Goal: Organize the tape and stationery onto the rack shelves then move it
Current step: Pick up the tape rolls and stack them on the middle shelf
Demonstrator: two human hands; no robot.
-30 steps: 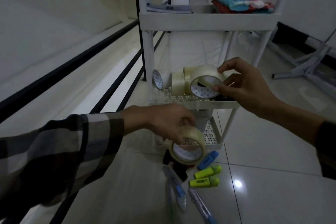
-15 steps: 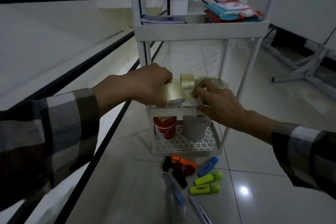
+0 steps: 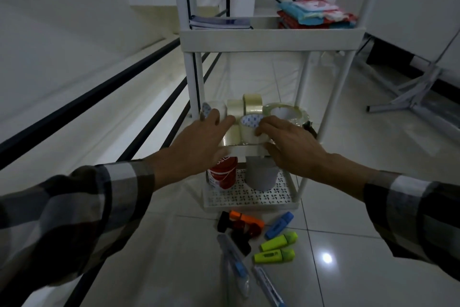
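Head view: both hands [image 3: 199,142] on tape rolls [image 3: 249,127].

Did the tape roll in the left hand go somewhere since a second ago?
Yes. It went up from beside the floor markers onto the rack's middle shelf, where the left hand now rests against the tape rolls.

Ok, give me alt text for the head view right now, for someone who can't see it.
Both hands, left hand and right hand, rest on clear tape rolls grouped on the middle shelf of a white rack. Highlighters and pens lie on the tiled floor in front; a red cup and grey cup sit on the bottom shelf.
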